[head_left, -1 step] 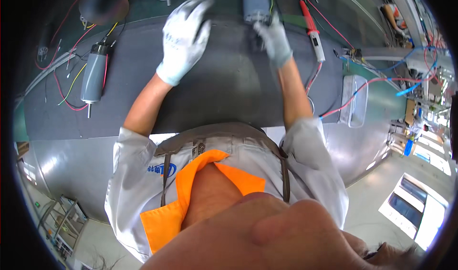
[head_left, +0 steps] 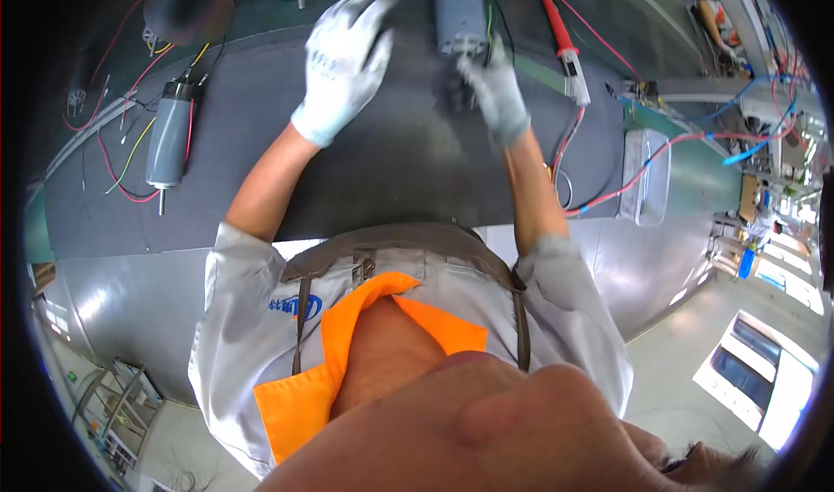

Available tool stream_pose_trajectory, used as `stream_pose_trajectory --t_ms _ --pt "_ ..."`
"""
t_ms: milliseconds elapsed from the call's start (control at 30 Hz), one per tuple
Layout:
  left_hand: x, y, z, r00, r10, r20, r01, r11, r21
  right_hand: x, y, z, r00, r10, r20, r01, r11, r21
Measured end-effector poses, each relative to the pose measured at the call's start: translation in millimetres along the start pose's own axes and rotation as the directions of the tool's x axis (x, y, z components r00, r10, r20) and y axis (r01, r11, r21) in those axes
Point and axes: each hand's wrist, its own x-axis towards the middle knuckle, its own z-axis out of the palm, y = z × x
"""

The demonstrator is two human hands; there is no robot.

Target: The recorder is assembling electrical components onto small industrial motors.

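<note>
R hand (head_left: pixel 493 92) pinching grey motor (head_left: pixel 460 21) at its near end, far edge of dark belt (head_left: pixel 391 171) | L hand (head_left: pixel 346 62) spread flat, hovering beside, empty | tip: steady motor w/ L, keep wires clear of red tool (head_left: pixel 563 45)

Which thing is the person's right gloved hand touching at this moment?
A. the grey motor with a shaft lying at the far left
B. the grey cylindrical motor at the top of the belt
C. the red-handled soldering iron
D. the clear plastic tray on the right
B: the right hand in its grey knit glove reaches up to the lower end of the grey cylindrical motor, while the red-handled soldering iron lies apart to its right.
</note>
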Motion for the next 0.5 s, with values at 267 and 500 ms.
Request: stream_pose_trajectory --t_ms 267,500 --pt "-71.5 42.7 40.0 0.933 -0.152 0.326 0.240 0.938 -0.250 -189.1 -74.7 -9.3 0.969 0.191 0.154 -0.167 0.974 -0.156" --pt "-50.1 8.9 18.7 0.777 0.265 0.571 -0.057 0.933 -0.356 -180.9 -117.7 -23.8 0.964 0.265 0.022 -0.263 0.938 0.225"
